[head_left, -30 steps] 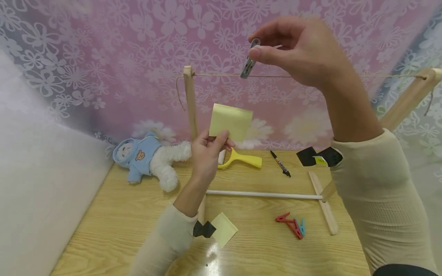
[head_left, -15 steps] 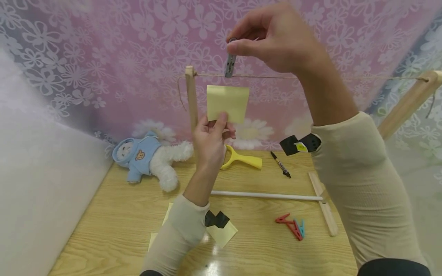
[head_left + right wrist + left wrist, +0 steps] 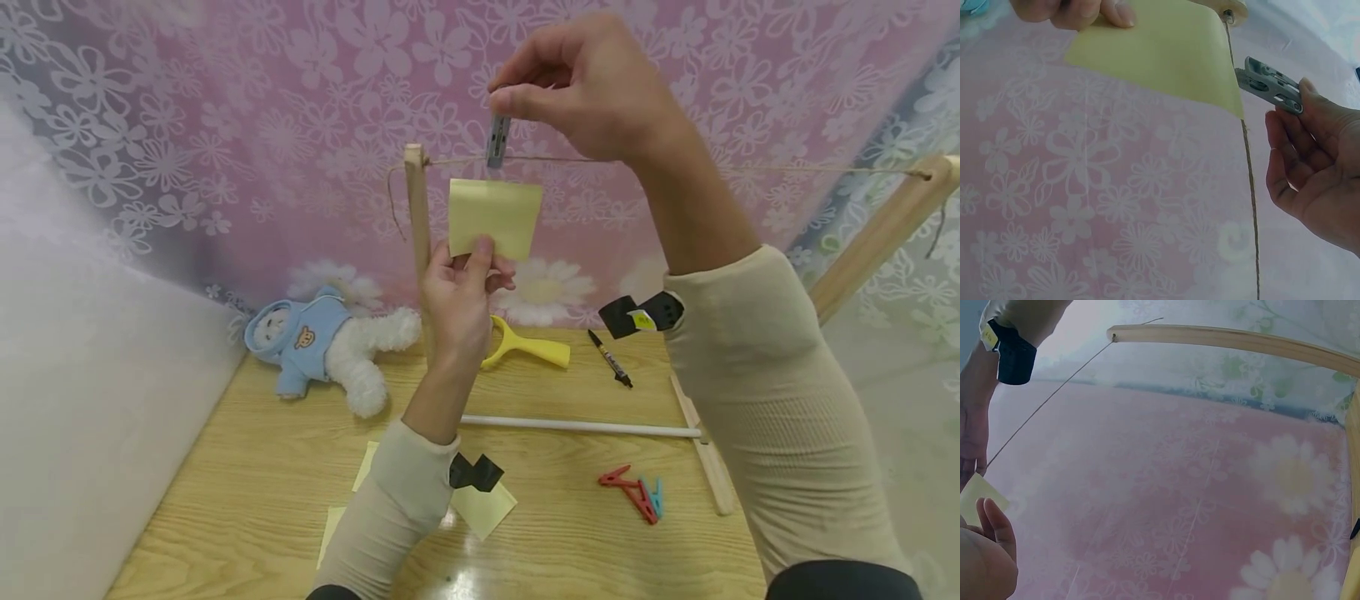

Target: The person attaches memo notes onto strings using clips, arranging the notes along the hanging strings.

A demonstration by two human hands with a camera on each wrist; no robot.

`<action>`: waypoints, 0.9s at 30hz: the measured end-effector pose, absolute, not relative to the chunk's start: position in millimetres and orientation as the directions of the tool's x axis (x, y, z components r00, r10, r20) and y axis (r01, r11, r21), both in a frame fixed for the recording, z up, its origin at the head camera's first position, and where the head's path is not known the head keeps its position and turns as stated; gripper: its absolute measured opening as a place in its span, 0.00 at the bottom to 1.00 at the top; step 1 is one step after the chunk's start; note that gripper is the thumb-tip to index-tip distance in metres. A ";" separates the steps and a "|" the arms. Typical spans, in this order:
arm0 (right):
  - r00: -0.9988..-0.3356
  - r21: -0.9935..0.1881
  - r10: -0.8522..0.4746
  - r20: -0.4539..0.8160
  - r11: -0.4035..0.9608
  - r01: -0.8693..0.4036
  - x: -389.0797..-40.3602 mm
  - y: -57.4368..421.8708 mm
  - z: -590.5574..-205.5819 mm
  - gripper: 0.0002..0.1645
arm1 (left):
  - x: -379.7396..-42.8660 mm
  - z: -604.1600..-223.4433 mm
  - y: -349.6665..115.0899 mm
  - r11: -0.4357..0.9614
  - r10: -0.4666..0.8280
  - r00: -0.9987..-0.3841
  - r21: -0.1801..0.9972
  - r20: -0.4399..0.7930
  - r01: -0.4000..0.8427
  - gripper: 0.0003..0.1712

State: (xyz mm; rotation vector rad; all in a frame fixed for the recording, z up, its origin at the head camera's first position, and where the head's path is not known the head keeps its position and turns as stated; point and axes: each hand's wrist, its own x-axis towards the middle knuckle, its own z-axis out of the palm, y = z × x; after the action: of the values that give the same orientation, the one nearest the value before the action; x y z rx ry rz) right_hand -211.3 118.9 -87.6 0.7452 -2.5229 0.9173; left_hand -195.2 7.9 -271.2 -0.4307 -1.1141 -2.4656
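Observation:
In the head view, my left hand (image 3: 461,308) pinches a yellow sticky note (image 3: 495,208) by its lower edge, thumb in front. The note stands upright just below a thin twine line (image 3: 577,159). Above it, my right hand (image 3: 588,92) pinches a grey clothespin (image 3: 498,137) between thumb and fingers, tip pointing down at the line. From the right wrist view, the note's edge lies along the twine (image 3: 1249,162), and the clothespin (image 3: 1269,85) meets the line from the other side. Whether it clamps the paper, I cannot tell.
Wooden posts (image 3: 416,217) carry the twine, with a white rod (image 3: 577,425) low between them. On the table lie red clothespins (image 3: 639,500), a blue clothespin (image 3: 657,500), more sticky notes (image 3: 486,508), a marker (image 3: 609,358), a yellow-handled tool (image 3: 536,346) and a plush toy (image 3: 330,346).
My left hand has raised the sticky note up to just under the twine. My right hand has moved left with the clothespin, which has turned more upright over the note.

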 end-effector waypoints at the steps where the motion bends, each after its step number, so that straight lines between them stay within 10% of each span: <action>1: -0.798 -0.489 -0.352 0.490 0.647 -0.585 -211.7 119.3 -87.5 0.16 | -195.1 -271.1 7.9 -0.602 -0.229 -0.875 0.645 0.426 0.472 0.02; 27: -0.809 -0.487 -0.411 0.420 0.650 -0.583 -214.6 118.5 -97.0 0.14 | -197.4 -269.9 5.4 -0.595 -0.209 -0.885 0.664 0.415 0.452 0.01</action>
State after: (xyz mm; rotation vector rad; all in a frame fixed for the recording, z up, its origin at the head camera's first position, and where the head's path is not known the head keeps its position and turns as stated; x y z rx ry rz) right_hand -214.6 118.5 -97.0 0.8013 -2.5982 0.9079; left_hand -197.4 5.4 -269.9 -0.4185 -1.1501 -2.4780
